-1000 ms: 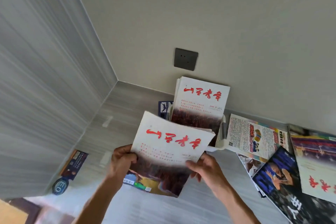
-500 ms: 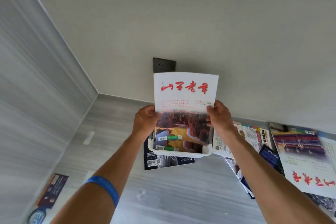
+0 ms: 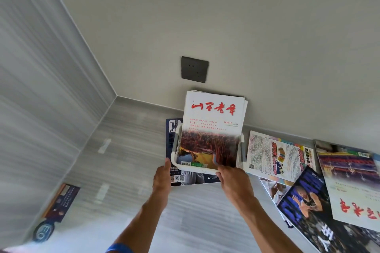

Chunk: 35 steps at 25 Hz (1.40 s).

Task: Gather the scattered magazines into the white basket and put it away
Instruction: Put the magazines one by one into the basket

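With the white basket (image 3: 207,167) at 12 o'clock of both hands and its magazines (image 3: 212,127) standing upright, the dark magazine (image 3: 190,177) pinned beneath it lies nearest the left hand (image 3: 163,177), fingers loosely extended, while the right hand (image 3: 233,181) pinches the rim.

Dark grey wall socket (image 3: 194,69) is set flush in the pale wall (image 3: 226,16) at 12 o'clock from my position. Grey striped desk (image 3: 127,170) meets a matching striped side panel (image 3: 41,88) at 9 o'clock. Two pale tape strips (image 3: 104,146) lie flat on the desk at 10 o'clock. A dark card with a round badge (image 3: 55,209) lies at 8 o'clock, against the side panel.
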Each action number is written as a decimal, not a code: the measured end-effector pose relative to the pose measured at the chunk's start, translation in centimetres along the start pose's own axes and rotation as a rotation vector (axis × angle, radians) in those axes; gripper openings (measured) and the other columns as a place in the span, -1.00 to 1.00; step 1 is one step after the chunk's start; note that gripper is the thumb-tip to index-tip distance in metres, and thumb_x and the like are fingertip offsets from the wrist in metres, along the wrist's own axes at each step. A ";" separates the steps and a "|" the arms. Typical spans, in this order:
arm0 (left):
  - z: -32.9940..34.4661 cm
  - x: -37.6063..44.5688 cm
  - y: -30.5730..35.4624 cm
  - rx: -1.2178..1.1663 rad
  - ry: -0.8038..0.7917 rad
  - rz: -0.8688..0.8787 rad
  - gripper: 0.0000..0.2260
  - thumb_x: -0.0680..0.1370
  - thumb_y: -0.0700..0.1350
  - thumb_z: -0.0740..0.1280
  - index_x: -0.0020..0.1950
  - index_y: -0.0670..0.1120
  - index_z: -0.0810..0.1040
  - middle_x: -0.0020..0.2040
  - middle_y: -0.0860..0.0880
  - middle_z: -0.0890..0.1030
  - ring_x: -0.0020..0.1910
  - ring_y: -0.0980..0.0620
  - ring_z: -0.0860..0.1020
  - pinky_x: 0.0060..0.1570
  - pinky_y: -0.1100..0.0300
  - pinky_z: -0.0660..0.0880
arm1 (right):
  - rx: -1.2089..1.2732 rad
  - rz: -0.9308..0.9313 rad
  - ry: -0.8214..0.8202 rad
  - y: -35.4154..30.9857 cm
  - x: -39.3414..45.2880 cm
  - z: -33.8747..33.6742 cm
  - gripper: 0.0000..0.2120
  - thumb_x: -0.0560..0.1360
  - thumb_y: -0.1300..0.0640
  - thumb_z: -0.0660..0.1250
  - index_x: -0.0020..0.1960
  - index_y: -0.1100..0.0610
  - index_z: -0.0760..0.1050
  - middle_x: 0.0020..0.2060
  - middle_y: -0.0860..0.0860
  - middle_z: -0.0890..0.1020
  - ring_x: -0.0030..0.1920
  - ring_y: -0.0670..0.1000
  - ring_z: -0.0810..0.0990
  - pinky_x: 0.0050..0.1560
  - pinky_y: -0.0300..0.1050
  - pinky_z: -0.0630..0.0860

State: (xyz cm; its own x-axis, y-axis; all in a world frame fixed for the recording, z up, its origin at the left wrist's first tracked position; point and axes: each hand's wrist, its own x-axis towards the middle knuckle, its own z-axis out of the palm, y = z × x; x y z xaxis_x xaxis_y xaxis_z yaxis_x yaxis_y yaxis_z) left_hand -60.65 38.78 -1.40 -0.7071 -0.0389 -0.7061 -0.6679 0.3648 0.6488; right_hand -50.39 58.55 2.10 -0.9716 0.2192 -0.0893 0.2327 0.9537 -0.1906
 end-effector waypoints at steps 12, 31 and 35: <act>2.3 -0.6 -0.8 -0.053 0.146 0.091 -0.84 0.57 -0.20 0.26 0.12 -0.09 0.56 -0.03 -0.15 0.64 -0.05 -0.20 0.60 -0.11 0.01 0.55 | 0.039 0.033 0.066 1.1 -0.1 0.2 -0.96 0.52 0.05 0.38 -0.09 0.01 0.56 -0.29 -0.03 0.72 -0.32 0.04 0.69 -0.39 -0.11 0.53; -11.6 -9.3 -8.9 -0.490 -0.366 0.272 -0.69 0.49 -0.36 0.29 0.22 -0.27 0.58 0.02 -0.22 0.68 -0.06 -0.12 0.63 -0.10 0.07 0.59 | 1.506 0.184 -0.275 -4.6 -5.3 -4.0 -0.54 0.48 0.08 0.42 0.31 -0.24 0.42 0.22 -0.08 0.64 0.19 -0.05 0.63 0.15 -0.12 0.55; -5.4 -9.0 -4.1 -0.273 -0.284 0.473 -0.60 0.34 -0.62 0.32 0.09 -0.31 0.56 -0.11 -0.20 0.67 -0.13 -0.05 0.58 -0.05 0.01 0.48 | 1.586 0.236 -0.062 -1.0 -6.6 -4.5 -0.53 0.50 0.44 0.29 0.29 0.03 0.50 0.16 0.04 0.68 0.20 0.04 0.63 0.11 -0.18 0.58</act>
State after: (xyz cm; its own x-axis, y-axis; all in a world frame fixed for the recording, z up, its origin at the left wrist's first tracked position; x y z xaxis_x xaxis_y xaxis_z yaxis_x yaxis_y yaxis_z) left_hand -52.78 32.60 3.84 -0.8769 0.3318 -0.3478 -0.3590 0.0292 0.9329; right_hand -44.38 57.12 7.23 -0.9151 0.2776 -0.2926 0.2164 -0.2744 -0.9370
